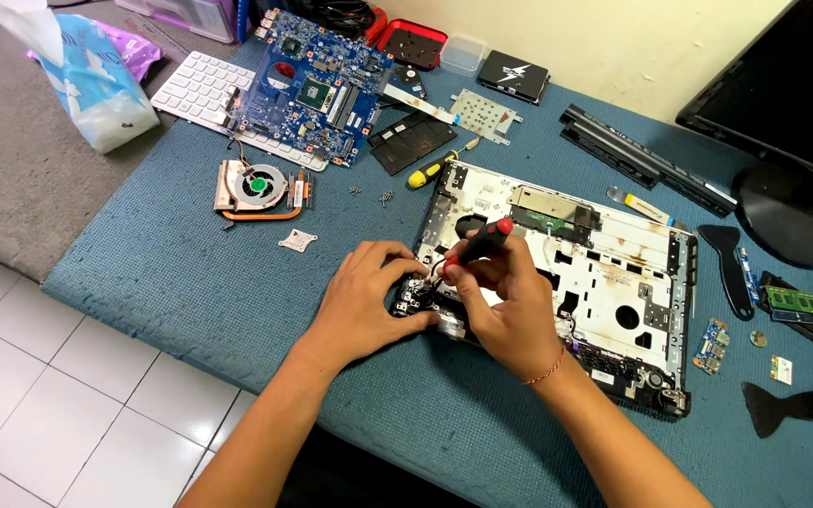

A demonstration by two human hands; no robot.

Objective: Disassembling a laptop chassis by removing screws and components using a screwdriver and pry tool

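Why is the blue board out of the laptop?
Why, the picture cannot tell. It is out: the board lies on the table partly on a keyboard, apart from the laptop shell.

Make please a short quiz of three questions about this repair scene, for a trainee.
1. True or false: the right hand holds a screwdriver with a black and red handle.
2. Which part lies nearest to the cooling fan? A) blue circuit board B) black monitor stand C) long black battery
3. Fill in: the left hand rests at the near-left corner of the opened ____.

Key:
1. True; its tip points down at that corner.
2. A; the board lies just behind the fan on the blue table mat.
3. Laptop case.
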